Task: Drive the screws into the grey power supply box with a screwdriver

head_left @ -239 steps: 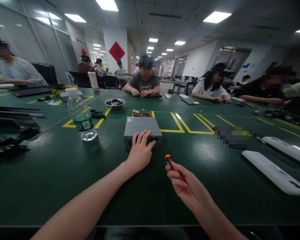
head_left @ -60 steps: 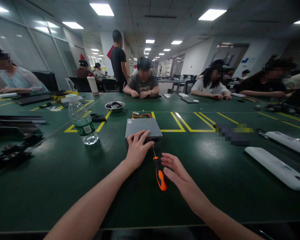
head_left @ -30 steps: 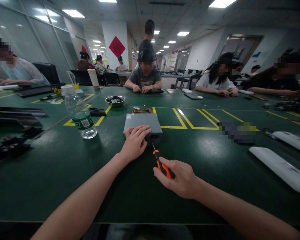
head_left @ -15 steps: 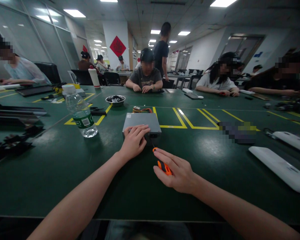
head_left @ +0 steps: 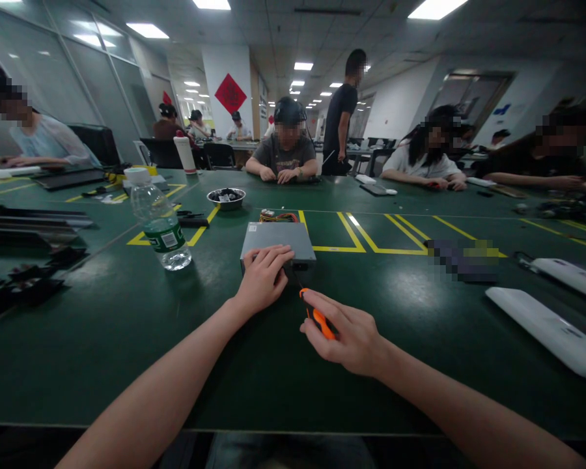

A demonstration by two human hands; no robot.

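A grey metal computer power supply unit (head_left: 278, 236) sits on the green table in front of me, its cable bundle (head_left: 279, 216) at the far side. My left hand (head_left: 264, 273) is laid over its near left part, fingers stretched across the top and thumb bent down at the front face. In my right hand (head_left: 346, 332) is an orange and black screwdriver (head_left: 324, 324), its handle between thumb and fingers. The dark shaft points up and left at the unit's front face, near the socket. Its tip is too small and dark to make out.
Left of the unit stands a clear water bottle (head_left: 163, 231). Behind are a metal bowl of small dark parts (head_left: 226, 198) and a white cup (head_left: 184, 154). White devices (head_left: 547, 329) lie at the right, dark metal parts (head_left: 29, 225) at the left. Several people sit around the table.
The screwdriver handle has turned in my right hand, showing a different orange side. My left hand and the unit stay put. In the background, a standing person has moved right.
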